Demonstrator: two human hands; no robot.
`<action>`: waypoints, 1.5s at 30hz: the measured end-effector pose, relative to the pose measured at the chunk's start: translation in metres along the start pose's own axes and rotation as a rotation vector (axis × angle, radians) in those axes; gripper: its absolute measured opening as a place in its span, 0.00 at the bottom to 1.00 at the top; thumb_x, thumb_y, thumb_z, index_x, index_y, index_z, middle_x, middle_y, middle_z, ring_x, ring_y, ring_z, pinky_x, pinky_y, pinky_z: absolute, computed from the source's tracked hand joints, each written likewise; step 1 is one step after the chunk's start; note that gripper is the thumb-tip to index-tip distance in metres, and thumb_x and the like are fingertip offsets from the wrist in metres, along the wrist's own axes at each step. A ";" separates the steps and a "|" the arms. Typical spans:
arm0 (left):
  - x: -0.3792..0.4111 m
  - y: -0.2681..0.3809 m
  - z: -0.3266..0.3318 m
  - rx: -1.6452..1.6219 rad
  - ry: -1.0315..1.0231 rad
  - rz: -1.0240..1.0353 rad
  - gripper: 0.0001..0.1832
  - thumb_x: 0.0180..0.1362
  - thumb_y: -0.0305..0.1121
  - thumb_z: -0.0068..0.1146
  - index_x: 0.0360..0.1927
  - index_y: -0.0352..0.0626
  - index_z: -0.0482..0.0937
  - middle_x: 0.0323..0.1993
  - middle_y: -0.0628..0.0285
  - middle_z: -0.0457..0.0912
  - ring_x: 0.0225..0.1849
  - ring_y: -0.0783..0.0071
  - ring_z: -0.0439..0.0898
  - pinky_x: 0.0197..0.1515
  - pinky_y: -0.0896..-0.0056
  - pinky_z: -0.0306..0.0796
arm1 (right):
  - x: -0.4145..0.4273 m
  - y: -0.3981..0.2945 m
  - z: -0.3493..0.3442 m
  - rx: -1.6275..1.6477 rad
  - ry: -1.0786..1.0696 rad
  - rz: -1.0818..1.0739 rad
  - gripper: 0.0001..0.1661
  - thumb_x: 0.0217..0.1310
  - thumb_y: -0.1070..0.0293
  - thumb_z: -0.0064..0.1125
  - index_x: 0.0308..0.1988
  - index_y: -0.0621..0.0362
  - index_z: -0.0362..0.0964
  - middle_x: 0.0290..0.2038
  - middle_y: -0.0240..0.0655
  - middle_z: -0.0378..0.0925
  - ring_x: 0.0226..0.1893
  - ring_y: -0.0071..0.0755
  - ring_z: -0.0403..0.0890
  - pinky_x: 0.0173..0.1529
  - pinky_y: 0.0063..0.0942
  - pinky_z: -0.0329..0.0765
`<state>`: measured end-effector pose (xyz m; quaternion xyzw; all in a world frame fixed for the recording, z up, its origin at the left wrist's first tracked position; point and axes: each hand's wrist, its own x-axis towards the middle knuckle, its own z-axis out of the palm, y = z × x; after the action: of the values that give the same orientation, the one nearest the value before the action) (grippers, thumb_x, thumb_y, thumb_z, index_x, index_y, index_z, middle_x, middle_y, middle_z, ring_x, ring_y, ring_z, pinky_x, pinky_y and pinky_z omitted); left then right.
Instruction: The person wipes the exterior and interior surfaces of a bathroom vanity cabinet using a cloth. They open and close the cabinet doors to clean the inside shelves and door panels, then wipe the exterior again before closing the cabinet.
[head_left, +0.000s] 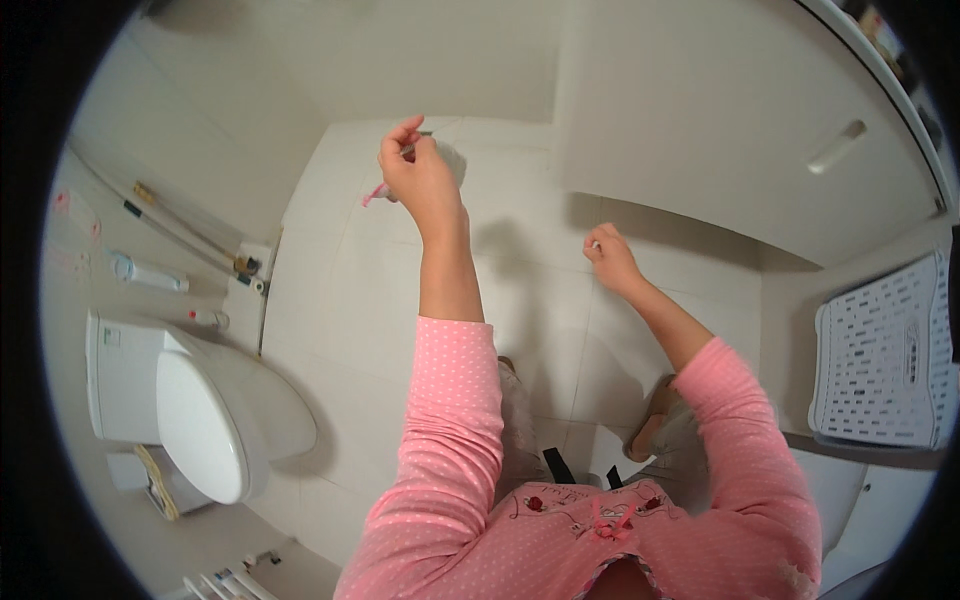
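Observation:
In front of me my left hand (414, 156) reaches over the floor with its fingers bent. Something small and greyish shows among those fingers; I cannot tell whether it is held or lies behind them. Just past the hand is a pale greyish object (452, 165), mostly covered by it. A pink-and-white item (379, 195) peeks out at the wrist's left side; its kind is unclear. My right hand (613, 259) hangs in the air, its fingers curled in, below the edge of a white cabinet (675, 112). Nothing is visible in it.
A white toilet (202, 427) with its lid down stands to the left, beside a wall valve (246, 264) with hoses. A white perforated plastic basket (877, 352) is at the right wall. Pale tiles (382, 300) cover the floor. Metal rails (232, 581) show at lower left.

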<state>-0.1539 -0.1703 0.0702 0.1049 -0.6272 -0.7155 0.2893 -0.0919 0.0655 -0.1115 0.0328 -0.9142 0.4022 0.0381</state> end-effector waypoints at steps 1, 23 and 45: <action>0.003 0.004 -0.005 -0.042 0.038 -0.015 0.14 0.58 0.23 0.44 0.46 0.41 0.76 0.43 0.66 0.70 0.40 0.79 0.67 0.44 0.75 0.64 | 0.008 0.006 0.019 -0.006 -0.042 0.011 0.01 0.58 0.77 0.51 0.32 0.59 0.68 0.41 0.38 0.69 0.41 0.43 0.73 0.46 0.35 0.71; 0.032 0.023 -0.046 -0.329 0.179 -0.090 0.11 0.58 0.22 0.46 0.44 0.36 0.75 0.35 0.63 0.72 0.36 0.75 0.70 0.42 0.72 0.67 | 0.062 0.021 0.174 -0.415 -0.119 0.097 0.30 0.50 0.59 0.64 0.54 0.51 0.70 0.61 0.34 0.63 0.64 0.43 0.53 0.61 0.53 0.54; 0.029 0.018 -0.038 -0.320 0.157 -0.080 0.11 0.58 0.23 0.48 0.43 0.37 0.78 0.30 0.68 0.70 0.33 0.79 0.66 0.37 0.77 0.63 | 0.079 0.018 0.138 -0.259 -0.484 0.377 0.48 0.51 0.68 0.62 0.69 0.44 0.49 0.56 0.41 0.73 0.65 0.41 0.56 0.64 0.43 0.54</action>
<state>-0.1530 -0.2182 0.0860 0.1379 -0.4764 -0.8066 0.3215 -0.1785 -0.0262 -0.2103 -0.0472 -0.9302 0.2632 -0.2515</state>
